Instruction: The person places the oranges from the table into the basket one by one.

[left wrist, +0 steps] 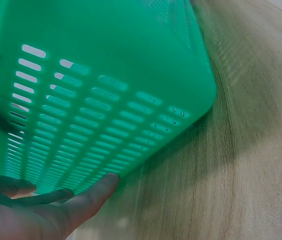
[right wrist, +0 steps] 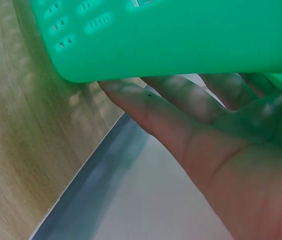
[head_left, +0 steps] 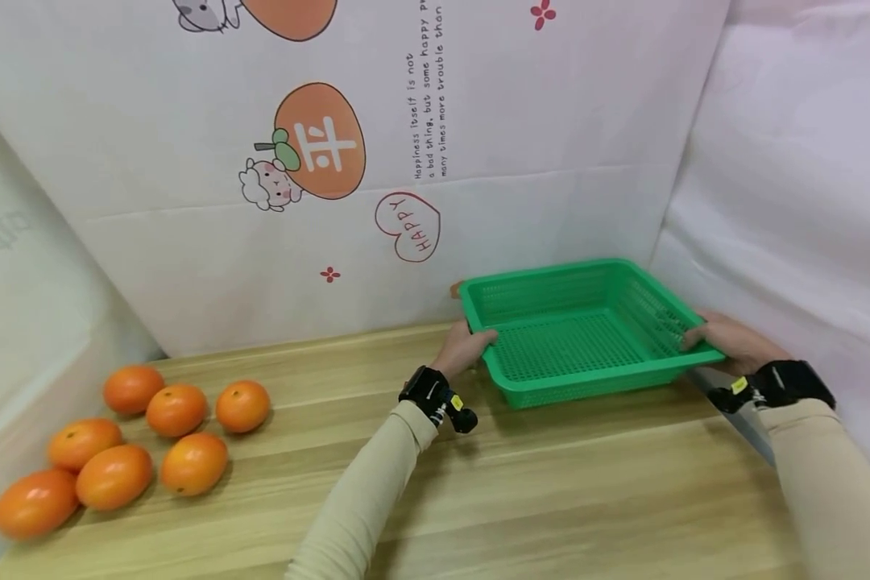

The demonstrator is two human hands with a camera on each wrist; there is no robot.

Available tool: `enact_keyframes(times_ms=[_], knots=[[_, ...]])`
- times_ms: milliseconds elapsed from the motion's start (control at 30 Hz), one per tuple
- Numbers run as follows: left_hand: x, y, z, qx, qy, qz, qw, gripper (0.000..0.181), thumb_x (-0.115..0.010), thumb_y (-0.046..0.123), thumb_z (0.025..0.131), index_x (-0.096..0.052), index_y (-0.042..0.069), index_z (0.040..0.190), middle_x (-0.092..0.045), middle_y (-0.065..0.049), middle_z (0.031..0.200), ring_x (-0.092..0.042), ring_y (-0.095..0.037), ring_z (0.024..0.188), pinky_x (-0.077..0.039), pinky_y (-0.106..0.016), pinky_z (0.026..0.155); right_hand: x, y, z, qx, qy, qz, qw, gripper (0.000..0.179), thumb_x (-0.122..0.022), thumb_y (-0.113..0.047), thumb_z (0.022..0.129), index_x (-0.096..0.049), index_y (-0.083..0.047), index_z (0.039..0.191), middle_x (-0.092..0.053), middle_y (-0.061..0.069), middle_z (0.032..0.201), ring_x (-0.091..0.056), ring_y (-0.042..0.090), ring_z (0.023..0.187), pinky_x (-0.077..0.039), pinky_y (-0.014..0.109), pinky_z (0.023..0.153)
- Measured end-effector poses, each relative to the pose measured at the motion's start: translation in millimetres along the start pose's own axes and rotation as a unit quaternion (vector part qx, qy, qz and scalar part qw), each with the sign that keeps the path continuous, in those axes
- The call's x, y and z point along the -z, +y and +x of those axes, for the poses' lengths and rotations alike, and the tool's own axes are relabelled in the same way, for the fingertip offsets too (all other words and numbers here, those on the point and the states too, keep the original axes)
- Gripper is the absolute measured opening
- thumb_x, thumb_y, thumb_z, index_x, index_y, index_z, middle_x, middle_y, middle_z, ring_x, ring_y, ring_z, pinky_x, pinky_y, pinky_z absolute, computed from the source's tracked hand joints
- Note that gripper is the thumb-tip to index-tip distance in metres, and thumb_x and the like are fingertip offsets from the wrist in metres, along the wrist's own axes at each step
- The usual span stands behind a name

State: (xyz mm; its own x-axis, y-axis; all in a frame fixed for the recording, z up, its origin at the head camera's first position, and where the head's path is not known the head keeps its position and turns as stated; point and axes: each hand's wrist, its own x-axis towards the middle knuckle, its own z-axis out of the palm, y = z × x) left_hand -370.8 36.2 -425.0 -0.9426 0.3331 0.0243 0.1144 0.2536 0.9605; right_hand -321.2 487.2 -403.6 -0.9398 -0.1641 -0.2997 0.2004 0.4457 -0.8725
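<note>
A green plastic basket (head_left: 573,342) with slotted walls is at the back right of the wooden table, nothing inside it. My left hand (head_left: 464,348) grips its left rim, thumb over the edge; in the left wrist view the fingers (left wrist: 93,195) lie along the outside of the slotted wall (left wrist: 96,107). On the opposite side my right hand (head_left: 735,340) holds the right rim, thumb on top. The right wrist view shows fingers (right wrist: 146,107) reaching under and along the basket's outer wall (right wrist: 181,40), their tips partly hidden behind it.
Several orange fruits (head_left: 194,464) lie loose on the left of the wooden table (head_left: 551,499). A printed white cloth (head_left: 522,161) rises behind the table, and white cloth (head_left: 805,177) hangs at the right. The table's right edge (right wrist: 81,172) runs just below my right hand.
</note>
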Motion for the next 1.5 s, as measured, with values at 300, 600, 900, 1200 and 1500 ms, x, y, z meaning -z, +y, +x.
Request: enact_keyframes(times_ms=[300,600,900,1200,1500], knots=[[-2.5,-9.8,-1.0,0.005,-0.010,-0.013,0.9998,0.015,-0.060,0.020,0.096,-0.060,0.006,0.103,-0.055,0.001,0.084,-0.052,-0.014,0.074,-0.044,-0.026,0.068,-5.9,10.3,0.2,0.007,0.006,0.006,0.9999,0.082,-0.051,-0.005,0.102,0.001,0.007,0.165,-0.056,0.008,0.125,-0.067,0.008,0.099,-0.061,0.032,0.085],[-0.3,-6.1,-5.1,0.002,-0.013,-0.030,0.9995,0.011,-0.060,0.019,0.098,-0.061,0.008,0.099,-0.061,-0.006,0.085,-0.053,-0.014,0.071,-0.045,-0.027,0.068,-6.6,6.9,-4.4,0.013,0.025,0.023,0.9994,0.077,-0.052,-0.003,0.103,-0.006,0.008,0.164,-0.063,-0.008,0.111,-0.066,0.005,0.095,-0.060,0.028,0.081],[13.2,-7.5,-7.3,0.015,-0.022,-0.049,0.9984,0.024,-0.059,0.017,0.098,-0.063,0.003,0.118,-0.067,-0.011,0.102,-0.056,-0.013,0.073,-0.050,-0.040,0.076,-14.9,-4.8,-3.5,0.018,0.031,0.003,0.9993,0.077,-0.051,-0.007,0.103,-0.006,0.012,0.163,-0.061,-0.009,0.112,-0.066,0.003,0.096,-0.060,0.027,0.083],[24.8,-11.7,-12.6,0.016,-0.040,-0.033,0.9985,0.038,-0.056,0.020,0.100,-0.060,-0.001,0.132,-0.069,-0.022,0.121,-0.059,-0.011,0.076,-0.053,-0.046,0.084,-27.5,-4.6,-2.9,0.022,0.043,0.014,0.9987,0.076,-0.051,-0.006,0.103,-0.007,0.016,0.161,-0.061,-0.014,0.109,-0.067,0.001,0.095,-0.061,0.027,0.082],[36.8,-13.9,-13.6,0.008,-0.039,-0.035,0.9986,0.041,-0.055,0.020,0.099,-0.054,0.004,0.137,-0.065,-0.029,0.135,-0.067,-0.011,0.086,-0.056,-0.032,0.079,-39.6,-9.8,-2.3,0.036,0.023,0.066,0.9969,0.079,-0.052,-0.016,0.110,0.001,0.013,0.163,-0.067,-0.026,0.108,-0.069,0.000,0.101,-0.059,0.022,0.087]])
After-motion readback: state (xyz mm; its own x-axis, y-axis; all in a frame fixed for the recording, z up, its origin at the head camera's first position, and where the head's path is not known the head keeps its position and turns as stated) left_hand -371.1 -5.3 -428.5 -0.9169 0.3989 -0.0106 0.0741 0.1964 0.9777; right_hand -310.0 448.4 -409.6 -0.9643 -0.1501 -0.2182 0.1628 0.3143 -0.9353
